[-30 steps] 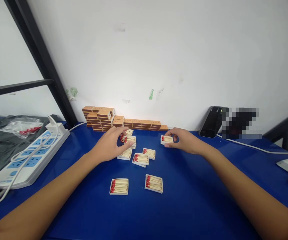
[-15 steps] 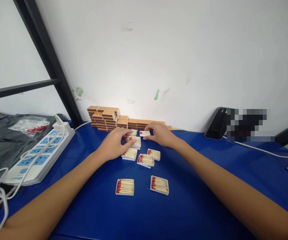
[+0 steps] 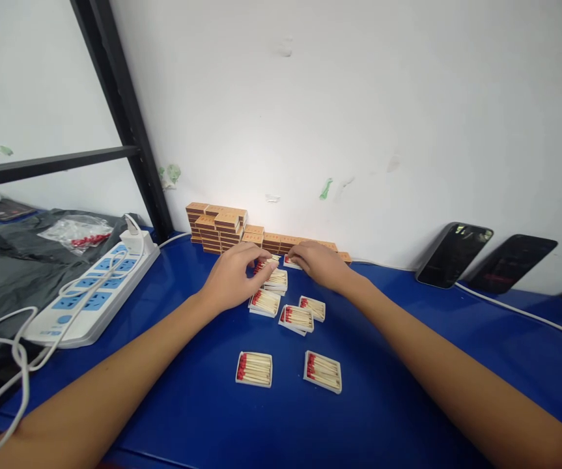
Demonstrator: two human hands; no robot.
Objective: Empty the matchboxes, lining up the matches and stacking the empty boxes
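White match tray (image 3: pixel 290 262) (partly hidden) at the right hand (image 3: pixel 322 264).

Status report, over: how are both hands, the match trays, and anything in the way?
Left hand at piled trays. Right hand at another tray, partly covering it. Closed matchboxes close behind, may limit reach.

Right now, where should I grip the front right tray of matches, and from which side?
Probably pinch the tray by its far and near walls, close to the right end, the right hand coming from the right and above. It lies flat on the table, apart from the others; the red heads sit left, and its open top says keep it level.
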